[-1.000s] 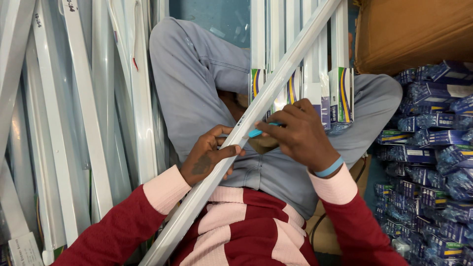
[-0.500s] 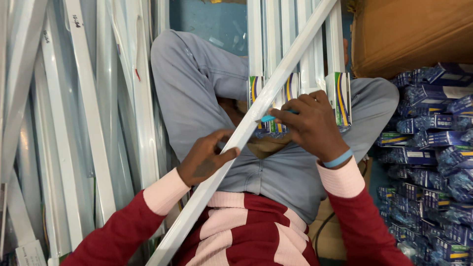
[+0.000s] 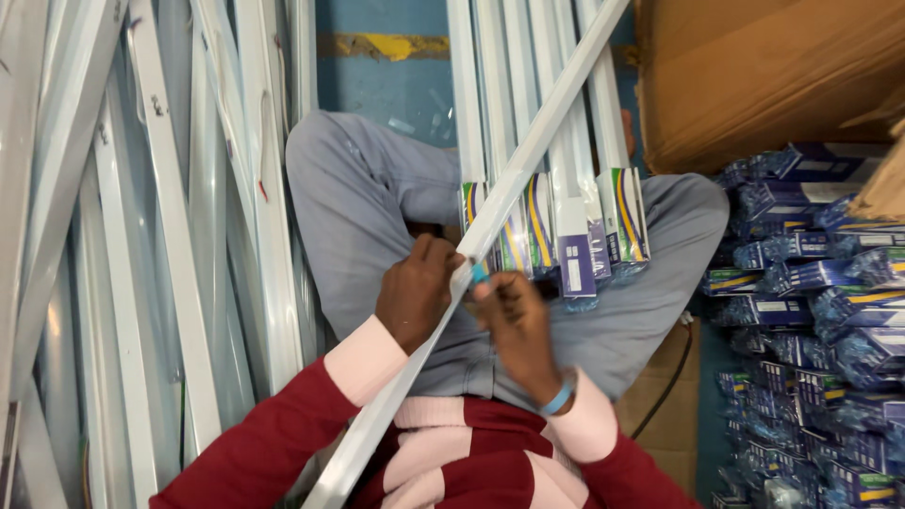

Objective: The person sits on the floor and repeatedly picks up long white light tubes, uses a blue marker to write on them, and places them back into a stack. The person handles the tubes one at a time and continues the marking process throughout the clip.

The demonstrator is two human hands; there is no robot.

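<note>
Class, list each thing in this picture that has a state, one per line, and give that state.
Long white tube fitting: slanted across the lap, held.
Left hand: closed on the fitting.
Right hand: pinching a small blue piece at the fitting.
Sleeved tubes: upright, leaning, ends wrapped.
Cardboard box: closed.
Blue packets: stacked.
</note>
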